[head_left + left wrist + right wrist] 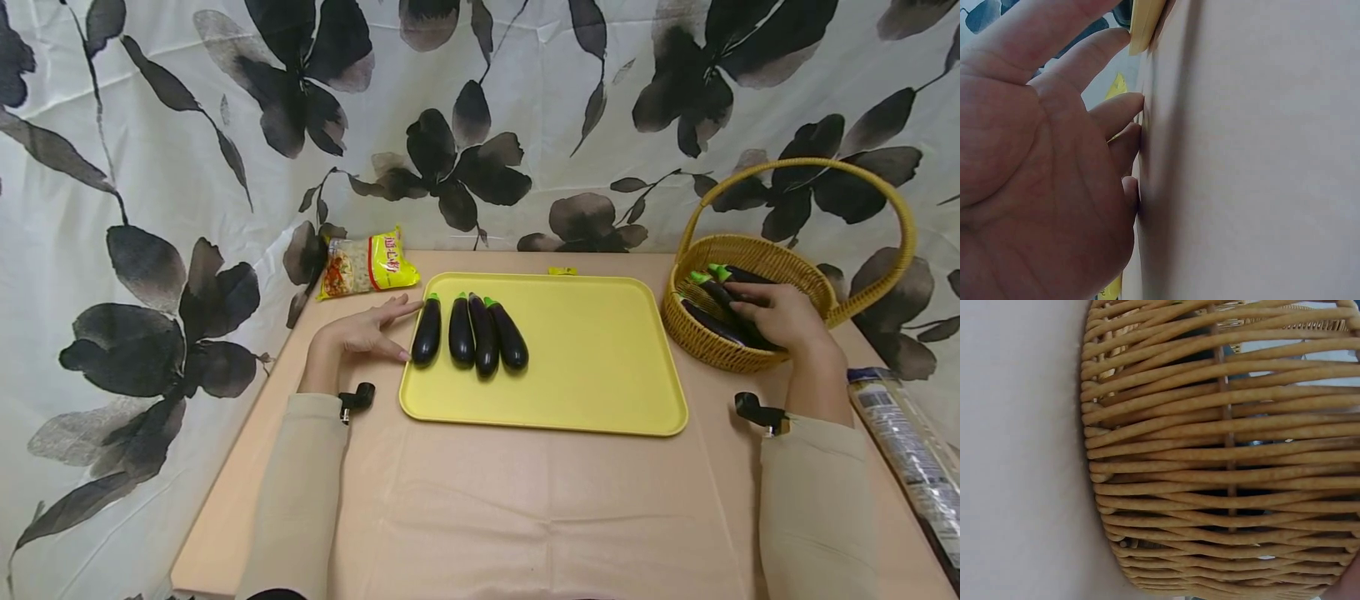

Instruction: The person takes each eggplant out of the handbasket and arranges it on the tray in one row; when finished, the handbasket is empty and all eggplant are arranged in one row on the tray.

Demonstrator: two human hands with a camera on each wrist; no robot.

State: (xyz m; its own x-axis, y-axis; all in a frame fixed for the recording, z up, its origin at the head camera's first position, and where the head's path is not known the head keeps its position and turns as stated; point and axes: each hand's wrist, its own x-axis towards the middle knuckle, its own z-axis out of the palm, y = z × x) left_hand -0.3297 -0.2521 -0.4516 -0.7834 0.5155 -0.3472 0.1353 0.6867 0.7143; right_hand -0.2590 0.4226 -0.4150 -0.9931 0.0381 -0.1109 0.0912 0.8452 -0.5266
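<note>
Four dark purple eggplants (484,337) with green stem ends lie side by side on the left part of a yellow tray (600,358). My left hand (363,329) rests at the tray's left edge, fingers spread, its fingertips near the leftmost eggplant (427,333). In the left wrist view the left palm (1041,175) faces the camera and holds nothing. My right hand (783,317) reaches into a wicker basket (720,354), over several more eggplants (711,323). Its fingertips are partly hidden there. Only the basket's woven side (1222,437) fills most of the right wrist view.
A yellow food packet (371,265) lies behind the tray at the left. The basket's tall handle (903,225) arches up on the right. A long clear-wrapped package (907,450) lies at the table's right edge. A floral curtain (480,125) hangs behind the table.
</note>
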